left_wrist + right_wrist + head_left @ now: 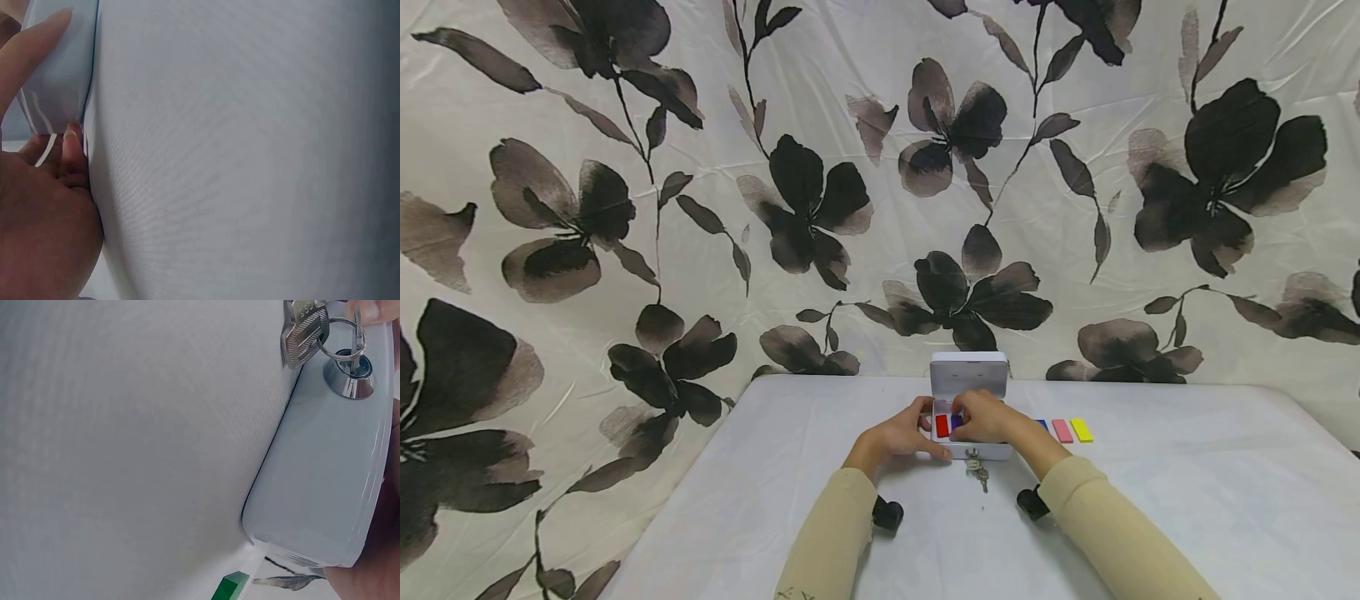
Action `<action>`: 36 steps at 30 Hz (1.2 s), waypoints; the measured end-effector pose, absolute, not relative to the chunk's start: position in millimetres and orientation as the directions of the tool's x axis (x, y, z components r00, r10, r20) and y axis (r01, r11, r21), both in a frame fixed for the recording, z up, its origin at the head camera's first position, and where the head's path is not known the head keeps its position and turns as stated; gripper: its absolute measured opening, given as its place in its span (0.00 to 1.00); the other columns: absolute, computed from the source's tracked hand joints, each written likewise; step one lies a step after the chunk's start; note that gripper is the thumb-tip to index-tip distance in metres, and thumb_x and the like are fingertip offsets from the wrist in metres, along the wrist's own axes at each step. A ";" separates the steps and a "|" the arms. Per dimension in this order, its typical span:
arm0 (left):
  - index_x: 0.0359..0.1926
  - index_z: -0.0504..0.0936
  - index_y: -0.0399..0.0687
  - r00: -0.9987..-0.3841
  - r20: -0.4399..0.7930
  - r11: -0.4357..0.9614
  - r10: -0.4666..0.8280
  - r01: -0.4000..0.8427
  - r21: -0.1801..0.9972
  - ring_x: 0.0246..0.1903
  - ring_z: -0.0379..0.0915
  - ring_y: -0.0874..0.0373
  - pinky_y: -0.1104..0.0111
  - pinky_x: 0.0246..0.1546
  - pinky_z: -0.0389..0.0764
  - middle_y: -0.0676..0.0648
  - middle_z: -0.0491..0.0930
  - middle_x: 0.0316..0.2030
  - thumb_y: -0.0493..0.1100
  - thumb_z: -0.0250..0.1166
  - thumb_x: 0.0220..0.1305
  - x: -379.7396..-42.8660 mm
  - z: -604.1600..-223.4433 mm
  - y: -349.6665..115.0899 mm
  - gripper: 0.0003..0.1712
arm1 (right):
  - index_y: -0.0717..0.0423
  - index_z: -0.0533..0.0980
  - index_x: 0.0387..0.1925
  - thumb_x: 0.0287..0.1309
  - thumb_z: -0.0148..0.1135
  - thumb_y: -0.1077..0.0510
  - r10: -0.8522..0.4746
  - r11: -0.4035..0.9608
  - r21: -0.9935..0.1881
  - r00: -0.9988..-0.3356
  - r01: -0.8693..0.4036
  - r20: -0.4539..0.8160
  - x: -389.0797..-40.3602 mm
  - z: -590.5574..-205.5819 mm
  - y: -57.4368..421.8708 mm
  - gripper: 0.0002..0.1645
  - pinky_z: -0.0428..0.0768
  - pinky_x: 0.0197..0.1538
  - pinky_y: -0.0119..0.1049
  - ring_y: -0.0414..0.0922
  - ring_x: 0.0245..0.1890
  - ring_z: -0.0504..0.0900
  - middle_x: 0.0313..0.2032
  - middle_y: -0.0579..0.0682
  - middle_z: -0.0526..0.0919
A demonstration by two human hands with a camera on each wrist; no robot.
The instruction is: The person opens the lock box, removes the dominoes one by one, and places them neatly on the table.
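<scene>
A white metal cash box [981,452] stands on the table with its lid [970,375] raised. Inside lie a red block [942,426] and, beside it, a purple block [956,422]. My left hand [904,431] grips the box's left end, thumb along the front wall and fingers at the side, as the left wrist view also shows. From above, my right hand [988,417] reaches into the box and pinches the purple block; its fingertips are partly hidden. Keys on a ring [306,331] hang from the lock [350,378] on the box's front.
Right of the box, a blue block [1042,424], a pink block [1062,431] and a yellow block [1081,430] lie in a row. A green block [230,586] shows in the right wrist view. Behind the white table [1187,483] hangs a flowered cloth [850,83].
</scene>
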State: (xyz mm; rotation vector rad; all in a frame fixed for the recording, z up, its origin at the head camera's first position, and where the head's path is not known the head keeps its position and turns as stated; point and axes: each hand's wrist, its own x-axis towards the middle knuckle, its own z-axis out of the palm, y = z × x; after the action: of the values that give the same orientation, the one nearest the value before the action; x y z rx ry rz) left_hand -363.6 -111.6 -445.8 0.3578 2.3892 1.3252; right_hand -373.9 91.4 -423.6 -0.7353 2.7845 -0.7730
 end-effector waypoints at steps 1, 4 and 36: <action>0.72 0.60 0.51 -0.894 -0.207 0.523 0.398 0.036 0.851 0.53 0.64 0.51 0.55 0.59 0.69 0.45 0.69 0.50 0.44 0.81 0.53 -363.4 -445.8 -111.6 0.52 | 0.64 0.80 0.51 0.57 0.76 0.58 -0.499 0.745 -0.523 -0.866 -0.415 -0.024 -373.9 -423.8 91.5 0.23 0.80 0.43 0.40 0.44 0.34 0.76 0.32 0.48 0.81; 0.72 0.60 0.51 -0.894 -0.207 0.525 0.397 0.037 0.850 0.53 0.65 0.50 0.55 0.58 0.69 0.45 0.69 0.50 0.44 0.81 0.53 -362.3 -445.1 -111.5 0.51 | 0.63 0.80 0.50 0.57 0.76 0.58 -0.501 0.744 -0.526 -0.865 -0.413 -0.030 -374.1 -424.1 91.7 0.22 0.80 0.43 0.40 0.44 0.34 0.76 0.32 0.49 0.81; 0.73 0.60 0.51 -0.894 -0.214 0.540 0.393 0.036 0.841 0.54 0.65 0.51 0.54 0.62 0.69 0.46 0.70 0.51 0.45 0.81 0.54 -359.6 -441.6 -109.8 0.52 | 0.62 0.80 0.50 0.57 0.76 0.60 -0.504 0.689 -0.582 -0.863 -0.432 0.045 -362.6 -413.0 102.8 0.21 0.82 0.47 0.42 0.44 0.35 0.78 0.33 0.49 0.83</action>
State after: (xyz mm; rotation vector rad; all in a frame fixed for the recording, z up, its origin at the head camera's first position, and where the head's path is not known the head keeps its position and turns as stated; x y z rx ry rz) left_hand -359.6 -109.8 -441.6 0.3516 2.4025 1.2998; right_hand -362.6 102.8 -413.0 -0.7730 2.7769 -0.9108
